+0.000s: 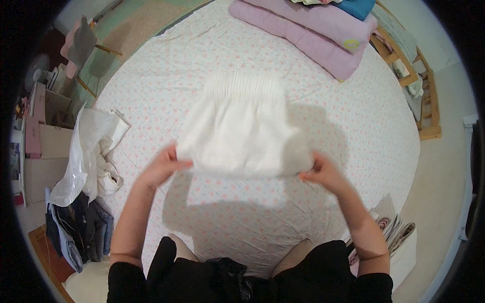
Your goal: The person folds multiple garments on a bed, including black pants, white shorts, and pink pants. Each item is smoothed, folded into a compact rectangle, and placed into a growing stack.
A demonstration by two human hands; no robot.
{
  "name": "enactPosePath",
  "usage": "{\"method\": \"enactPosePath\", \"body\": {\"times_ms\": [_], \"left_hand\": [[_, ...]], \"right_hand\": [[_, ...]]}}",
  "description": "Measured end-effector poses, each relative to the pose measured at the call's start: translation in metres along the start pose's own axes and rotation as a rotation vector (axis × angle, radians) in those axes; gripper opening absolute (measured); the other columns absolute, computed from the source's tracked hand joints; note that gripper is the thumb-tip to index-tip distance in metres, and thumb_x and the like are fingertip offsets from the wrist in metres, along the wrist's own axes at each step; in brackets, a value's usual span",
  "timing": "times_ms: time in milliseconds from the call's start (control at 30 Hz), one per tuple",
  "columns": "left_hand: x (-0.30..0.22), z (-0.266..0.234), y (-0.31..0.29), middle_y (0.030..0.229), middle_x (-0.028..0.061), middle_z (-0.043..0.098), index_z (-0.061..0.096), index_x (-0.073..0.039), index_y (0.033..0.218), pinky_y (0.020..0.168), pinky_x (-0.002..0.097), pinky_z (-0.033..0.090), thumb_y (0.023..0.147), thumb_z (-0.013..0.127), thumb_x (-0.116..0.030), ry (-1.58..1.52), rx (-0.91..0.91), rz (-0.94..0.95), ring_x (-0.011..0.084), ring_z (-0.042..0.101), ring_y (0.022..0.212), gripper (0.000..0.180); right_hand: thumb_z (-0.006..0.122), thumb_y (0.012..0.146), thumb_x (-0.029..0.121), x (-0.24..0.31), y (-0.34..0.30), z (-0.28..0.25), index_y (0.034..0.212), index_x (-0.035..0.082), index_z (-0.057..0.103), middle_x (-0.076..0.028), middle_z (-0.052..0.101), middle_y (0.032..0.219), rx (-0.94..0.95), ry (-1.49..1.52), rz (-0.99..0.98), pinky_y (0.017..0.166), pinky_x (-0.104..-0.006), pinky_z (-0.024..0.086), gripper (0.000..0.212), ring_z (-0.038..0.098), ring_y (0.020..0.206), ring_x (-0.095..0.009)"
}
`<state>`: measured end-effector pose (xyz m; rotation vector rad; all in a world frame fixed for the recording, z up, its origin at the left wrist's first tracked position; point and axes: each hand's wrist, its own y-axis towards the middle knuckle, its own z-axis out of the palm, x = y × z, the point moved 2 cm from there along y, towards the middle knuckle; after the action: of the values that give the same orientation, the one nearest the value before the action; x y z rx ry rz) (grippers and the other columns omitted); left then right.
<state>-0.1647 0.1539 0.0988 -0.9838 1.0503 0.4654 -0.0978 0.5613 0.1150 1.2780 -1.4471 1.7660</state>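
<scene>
A white knitted garment (245, 129) with a gathered ribbed band at its far end is spread out in front of me. Whether it is a skirt or a folded sweater, I cannot tell. My left hand (167, 162) pinches its near left corner, thumb toward the middle. At the near right corner, my right hand (323, 171) grips the edge the same way. The near edge is slightly blurred and appears raised, with a shadow falling on the bed sheet (222, 212) below. The fingers under the cloth are partly hidden.
Folded pink quilts (308, 35) lie at the far right. To the left are a clear plastic bag (83, 151), a white rolled item (108, 174) and folded jeans (83, 227). A white bag of folded cloth (399, 242) stands near right; a chair (81, 45) is far left.
</scene>
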Motion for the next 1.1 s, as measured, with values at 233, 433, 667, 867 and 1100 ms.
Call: {"method": "enactPosePath", "body": {"times_ms": [233, 433, 667, 867, 1100], "left_hand": [[0.116, 0.012, -0.026, 0.103, -0.0041, 0.06, 0.057, -0.005, 0.125, 0.077, 0.0214, 0.042, 0.091, 0.064, -0.021, -0.046, 0.075, -0.431, 0.0038, 0.05, 0.089, 0.039], [0.093, 0.019, 0.018, 0.112, 0.0016, 0.061, 0.051, -0.002, 0.129, 0.084, 0.0245, 0.046, 0.09, 0.067, -0.026, -0.092, 0.012, -0.294, 0.0076, 0.056, 0.098, 0.049], [0.072, 0.039, 0.051, 0.123, 0.0064, 0.058, 0.046, -0.002, 0.133, 0.097, 0.0329, 0.046, 0.087, 0.066, -0.012, -0.251, -0.06, -0.177, 0.0135, 0.054, 0.115, 0.051], [0.1, 0.023, 0.059, 0.119, 0.0052, 0.062, 0.047, -0.006, 0.131, 0.091, 0.0322, 0.052, 0.087, 0.064, -0.002, -0.294, -0.118, -0.164, 0.0147, 0.062, 0.104, 0.048], [0.097, 0.028, 0.057, 0.116, 0.0046, 0.063, 0.049, -0.005, 0.13, 0.086, 0.0303, 0.053, 0.088, 0.062, -0.001, -0.336, -0.128, -0.072, 0.013, 0.063, 0.098, 0.044]], "right_hand": [[0.072, 0.085, 0.022, -0.111, -0.006, 0.051, 0.126, -0.002, 0.055, -0.007, 0.065, 0.111, 0.059, 0.163, 0.268, 0.087, -0.0291, 0.047, 0.05, 0.061, 0.1, -0.015], [0.073, 0.084, 0.022, -0.081, 0.029, 0.057, 0.124, -0.004, 0.053, -0.012, 0.064, 0.111, 0.124, 0.046, 0.218, 0.083, -0.0297, 0.049, 0.052, 0.061, 0.099, -0.017], [0.072, 0.082, 0.008, -0.071, 0.07, 0.078, 0.128, -0.003, 0.046, -0.014, 0.066, 0.107, -0.198, -0.018, 0.021, 0.084, -0.0293, 0.049, 0.054, 0.061, 0.097, -0.016], [0.069, 0.082, 0.001, -0.088, 0.081, 0.062, 0.114, -0.004, 0.057, -0.009, 0.067, 0.102, -0.235, 0.07, 0.001, 0.08, -0.0259, 0.049, 0.035, 0.062, 0.09, -0.011], [0.066, 0.086, 0.002, -0.084, 0.075, 0.057, 0.11, -0.001, 0.058, -0.003, 0.067, 0.095, -0.285, 0.186, -0.008, 0.076, -0.0237, 0.048, 0.026, 0.06, 0.083, -0.007]]}}
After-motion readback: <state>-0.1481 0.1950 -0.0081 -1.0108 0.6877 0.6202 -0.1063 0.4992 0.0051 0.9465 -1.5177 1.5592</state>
